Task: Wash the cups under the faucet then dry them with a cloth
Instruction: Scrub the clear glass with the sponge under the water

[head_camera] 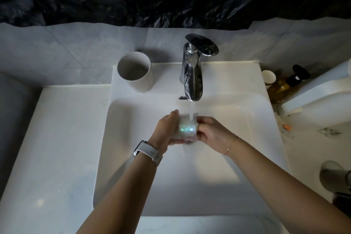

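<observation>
1. Both hands are on it: our left hand point(167, 129) wraps its curled fingers around the left flank of the pearly cup point(187, 128), and our right hand point(212, 134) closes on the right flank, thumb up near the rim. Neither hand has room to spare; the cup is clamped between the two palms.
2. That cup sits low over the sink basin point(133, 167), directly under the spout, lying roughly on its side with its long axis running away from us toward the tap. The mouth seems to face the stream, though the glare makes that hard to confirm.
3. Look at that finish: pale and iridescent, with a green-blue shimmer across the near wall, wet and likely slippery.
4. Water point(191, 109) drops straight from the faucet point(191, 74) onto the cup's far edge, so we judge the next turn needs only a roll between the palms, both hands equally close.
5. Further back, a second, plain white cup point(135, 71) stands upright on the ledge, left of the faucet, nearer our left hand. It looks dry; we can't spot a cloth.
</observation>
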{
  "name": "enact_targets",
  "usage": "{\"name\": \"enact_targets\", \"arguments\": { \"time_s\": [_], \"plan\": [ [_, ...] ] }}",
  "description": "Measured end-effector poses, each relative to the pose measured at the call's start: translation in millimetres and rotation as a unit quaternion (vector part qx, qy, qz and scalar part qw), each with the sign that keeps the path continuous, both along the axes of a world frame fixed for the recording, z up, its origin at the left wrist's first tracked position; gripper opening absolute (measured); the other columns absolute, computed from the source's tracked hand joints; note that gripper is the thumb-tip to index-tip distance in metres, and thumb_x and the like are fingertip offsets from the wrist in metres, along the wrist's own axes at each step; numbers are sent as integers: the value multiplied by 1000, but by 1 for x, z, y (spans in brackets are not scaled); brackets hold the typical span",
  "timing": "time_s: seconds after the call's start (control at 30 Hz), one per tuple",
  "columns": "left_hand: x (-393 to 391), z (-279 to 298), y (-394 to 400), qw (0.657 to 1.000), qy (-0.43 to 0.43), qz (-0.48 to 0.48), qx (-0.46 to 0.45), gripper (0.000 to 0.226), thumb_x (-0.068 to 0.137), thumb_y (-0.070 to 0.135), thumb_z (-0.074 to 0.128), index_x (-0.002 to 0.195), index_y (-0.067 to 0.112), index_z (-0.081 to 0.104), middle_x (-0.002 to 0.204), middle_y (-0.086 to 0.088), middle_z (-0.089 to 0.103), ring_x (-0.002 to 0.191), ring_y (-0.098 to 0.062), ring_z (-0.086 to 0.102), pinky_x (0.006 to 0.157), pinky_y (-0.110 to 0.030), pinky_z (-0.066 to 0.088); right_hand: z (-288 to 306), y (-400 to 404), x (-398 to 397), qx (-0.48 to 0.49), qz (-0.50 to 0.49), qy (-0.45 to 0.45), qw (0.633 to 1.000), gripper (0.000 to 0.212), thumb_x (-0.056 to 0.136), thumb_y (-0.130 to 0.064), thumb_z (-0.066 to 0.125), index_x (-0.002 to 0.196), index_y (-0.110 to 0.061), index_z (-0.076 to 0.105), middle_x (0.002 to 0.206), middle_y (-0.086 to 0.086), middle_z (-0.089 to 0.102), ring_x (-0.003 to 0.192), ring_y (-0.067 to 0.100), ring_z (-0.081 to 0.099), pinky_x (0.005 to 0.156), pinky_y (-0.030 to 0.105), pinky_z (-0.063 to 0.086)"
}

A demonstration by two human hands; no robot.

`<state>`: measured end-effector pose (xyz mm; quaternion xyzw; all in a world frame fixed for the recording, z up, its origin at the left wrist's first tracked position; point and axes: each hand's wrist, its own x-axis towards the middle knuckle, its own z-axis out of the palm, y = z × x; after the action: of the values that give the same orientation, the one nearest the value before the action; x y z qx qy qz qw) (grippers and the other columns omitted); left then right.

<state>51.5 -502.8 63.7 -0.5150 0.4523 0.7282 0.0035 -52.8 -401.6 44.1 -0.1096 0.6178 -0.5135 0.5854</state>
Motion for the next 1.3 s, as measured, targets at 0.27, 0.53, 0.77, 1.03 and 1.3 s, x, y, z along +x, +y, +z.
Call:
{"name": "enact_targets", "arguments": {
  "time_s": [0.27,0.53,0.77,1.03,1.3],
  "plan": [
    [13,-15,23,994,1,36,-105,28,101,43,43,102,20,58,96,-7,69,78,-25,71,52,-30,55,12,21,21,-9,-129,47,990,30,83,9,36,94,16,63,90,19,72,90,32,69,91,46,54],
    [17,-10,16,979,16,68,-194,28,100,45,45,98,20,57,98,-10,69,80,-25,71,50,-28,55,14,25,53,-78,-157,212,961,19,98,-28,54,91,-20,69,99,2,72,95,10,68,84,25,54],
    [13,4,14,998,24,36,-48,39,101,48,40,114,14,56,107,-11,68,83,-22,71,53,-28,56,11,31,48,-138,-119,328,927,15,85,-24,68,98,-17,65,93,-6,70,83,4,66,73,18,52],
    [22,-1,22,929,7,20,-369,20,94,52,48,95,32,53,97,-4,63,82,-20,65,63,-44,59,30,7,37,-37,-194,88,976,18,86,-26,67,88,-9,72,81,7,71,77,21,68,71,35,49],
    [18,12,9,996,28,56,58,34,103,42,38,100,14,58,90,-8,66,73,-20,66,60,-28,53,16,53,34,-111,25,562,819,39,76,-1,69,114,-11,65,109,1,68,90,11,62,79,17,48]
  ]
}}
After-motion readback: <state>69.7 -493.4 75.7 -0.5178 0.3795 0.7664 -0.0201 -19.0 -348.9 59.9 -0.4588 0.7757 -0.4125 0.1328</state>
